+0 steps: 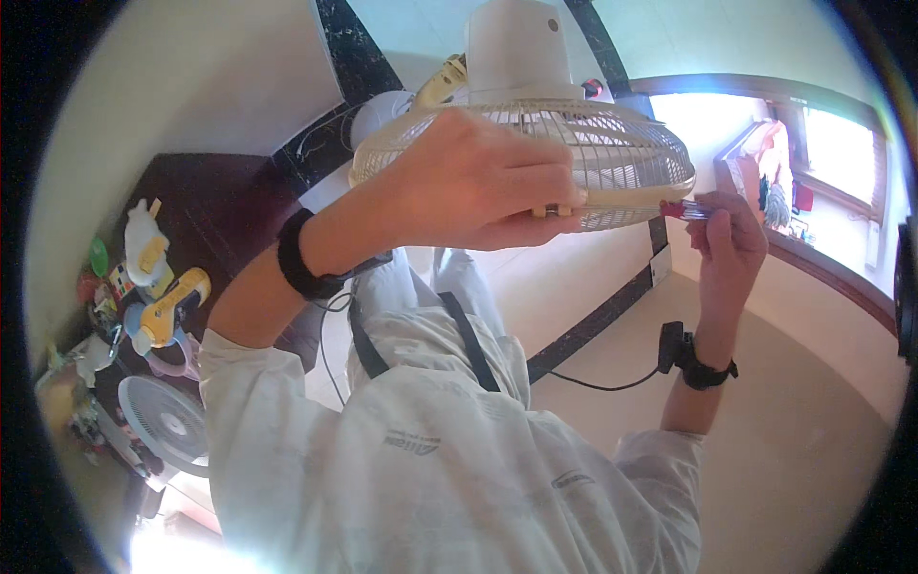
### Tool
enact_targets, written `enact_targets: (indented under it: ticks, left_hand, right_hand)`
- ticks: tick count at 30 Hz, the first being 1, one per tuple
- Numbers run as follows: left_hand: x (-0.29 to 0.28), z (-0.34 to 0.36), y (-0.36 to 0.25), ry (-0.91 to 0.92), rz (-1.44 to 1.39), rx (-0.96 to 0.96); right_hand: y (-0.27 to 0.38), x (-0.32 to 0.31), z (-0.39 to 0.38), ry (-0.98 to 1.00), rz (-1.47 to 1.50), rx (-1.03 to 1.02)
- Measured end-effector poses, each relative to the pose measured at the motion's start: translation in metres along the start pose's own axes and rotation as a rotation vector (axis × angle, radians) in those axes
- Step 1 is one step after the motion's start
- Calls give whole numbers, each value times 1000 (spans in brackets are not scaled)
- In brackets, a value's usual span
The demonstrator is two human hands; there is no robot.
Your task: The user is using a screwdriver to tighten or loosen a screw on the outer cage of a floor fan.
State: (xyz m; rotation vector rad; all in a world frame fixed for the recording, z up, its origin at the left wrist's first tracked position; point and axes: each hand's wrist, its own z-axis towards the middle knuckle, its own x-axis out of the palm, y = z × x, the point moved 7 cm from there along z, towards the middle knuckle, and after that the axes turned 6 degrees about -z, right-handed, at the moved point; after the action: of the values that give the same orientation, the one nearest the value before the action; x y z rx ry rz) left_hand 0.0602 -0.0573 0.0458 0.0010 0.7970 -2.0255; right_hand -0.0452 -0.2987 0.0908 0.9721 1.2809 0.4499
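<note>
An electric fan stands before me, its white motor housing (518, 53) at the top and its cream wire grille (626, 143) facing me. My left hand (478, 182) reaches across the front of the grille, its fingers closed on the rim beside a small cream clip (552, 210). At the grille's right edge, my right hand (732, 230) pinches a slim tool with a red and clear handle (684, 209). The red end is close against the rim; whether it touches I cannot tell. My left hand hides part of the rim and grille.
On the left, a dark red table (206, 215) bears a yellow and grey device (172, 306), a white bottle (145, 244) and several small items. A round grey grille (164, 421) is below them. A window (841, 153) is at the right. Thin cables (612, 387) hang from my wristbands.
</note>
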Motion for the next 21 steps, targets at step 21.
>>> enact_targets:
  ticks: [21]
  left_hand:
    - [2,-3,-1,24,0,-26]
  right_hand:
    - [9,4,-2,71,-51,-49]
